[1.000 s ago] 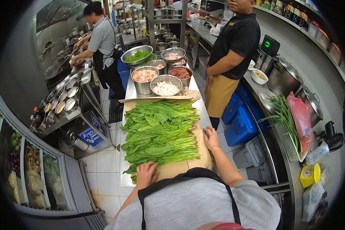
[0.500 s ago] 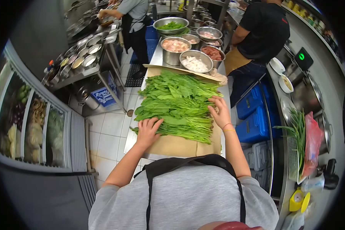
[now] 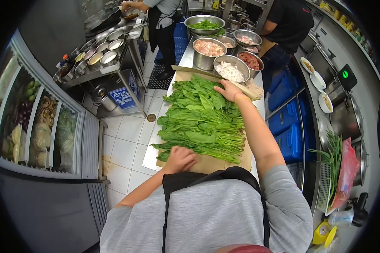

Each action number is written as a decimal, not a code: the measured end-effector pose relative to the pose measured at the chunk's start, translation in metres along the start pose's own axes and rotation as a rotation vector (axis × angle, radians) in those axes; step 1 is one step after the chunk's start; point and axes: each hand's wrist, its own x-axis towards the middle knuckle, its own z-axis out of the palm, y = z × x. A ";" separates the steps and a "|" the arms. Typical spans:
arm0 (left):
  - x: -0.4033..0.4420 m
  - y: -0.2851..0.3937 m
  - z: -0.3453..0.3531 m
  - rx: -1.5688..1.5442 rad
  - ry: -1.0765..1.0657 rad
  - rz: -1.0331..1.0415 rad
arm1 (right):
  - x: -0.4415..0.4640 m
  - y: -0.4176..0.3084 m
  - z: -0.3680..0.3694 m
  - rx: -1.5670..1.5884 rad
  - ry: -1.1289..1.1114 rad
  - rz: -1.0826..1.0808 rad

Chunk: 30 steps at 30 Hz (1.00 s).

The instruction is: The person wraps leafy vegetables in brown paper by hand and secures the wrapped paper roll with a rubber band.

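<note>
A wide layer of leafy green vegetables (image 3: 202, 114) lies on brown paper (image 3: 211, 163) across the worktable. My right hand (image 3: 230, 90) reaches to the far right corner of the leaves, its fingers stretched out and touching them beside the paper's raised far edge. At the near left edge of the greens is my left hand (image 3: 180, 160), its fingers curled over the paper. Whether anything is inside that curl is hidden. Just beyond the paper stands a metal bowl of white pieces (image 3: 231, 68).
Behind it are a pot of pale meat (image 3: 209, 52), a bowl of dark red meat (image 3: 250, 61) and a bowl of cut greens (image 3: 204, 24). Two co-workers stand further off. A glass-front fridge (image 3: 42, 122) is at left; blue bins (image 3: 289, 139) sit under the right counter.
My right hand has moved forward from the stems to the far corner of the greens. My left hand has drawn back toward me and curled its fingers. The view has shifted slightly.
</note>
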 end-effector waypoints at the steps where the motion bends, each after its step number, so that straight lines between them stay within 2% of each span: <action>1: -0.002 -0.004 0.008 -0.085 -0.100 0.029 | 0.007 0.000 0.003 -0.019 -0.098 0.097; 2: -0.002 -0.003 0.014 -0.084 -0.099 0.015 | 0.013 -0.001 0.006 -0.040 -0.195 0.193; 5: 0.011 0.003 0.017 -0.158 -0.366 -0.048 | 0.022 -0.009 0.009 -0.107 -0.308 0.216; 7: 0.012 0.003 0.018 -0.173 -0.359 -0.074 | 0.025 -0.025 0.000 -0.110 -0.442 0.302; 10: 0.016 0.000 0.018 -0.193 -0.323 -0.091 | 0.030 -0.040 -0.018 -0.029 -0.515 0.376; 12: 0.016 0.000 0.014 -0.207 -0.311 -0.086 | 0.037 -0.020 0.011 0.046 -0.520 0.312; 15: 0.018 0.000 0.013 -0.247 -0.341 -0.097 | 0.033 -0.010 0.036 0.012 -0.453 0.364; 18: 0.018 0.000 0.015 -0.245 -0.459 -0.137 | 0.014 -0.025 0.047 -0.224 -0.245 0.244; 20: 0.018 0.001 0.017 -0.231 -0.411 -0.144 | 0.010 -0.031 0.042 -0.238 -0.270 0.223; 22: 0.027 -0.002 0.010 -0.184 -0.393 -0.094 | 0.010 -0.037 0.036 -0.099 -0.537 0.295; 24: 0.044 -0.015 -0.007 -0.847 -0.732 -0.336 | 0.000 -0.039 0.036 -0.083 -0.491 0.325; 26: 0.097 -0.025 -0.060 -0.945 -0.779 -0.446 | -0.004 -0.034 0.041 -0.083 -0.532 0.344; 27: 0.108 -0.041 -0.064 -1.132 -0.539 -0.527 | -0.008 -0.035 0.041 -0.068 -0.539 0.338; 28: 0.125 -0.059 -0.063 -1.053 -0.258 -0.570 | -0.010 -0.037 0.041 -0.064 -0.536 0.343; 29: 0.144 -0.082 -0.065 -0.740 -0.116 -0.608 | -0.013 -0.039 0.040 -0.054 -0.528 0.348; 30: 0.159 -0.111 -0.060 -0.473 0.017 -0.552 | -0.015 -0.040 0.039 -0.045 -0.518 0.355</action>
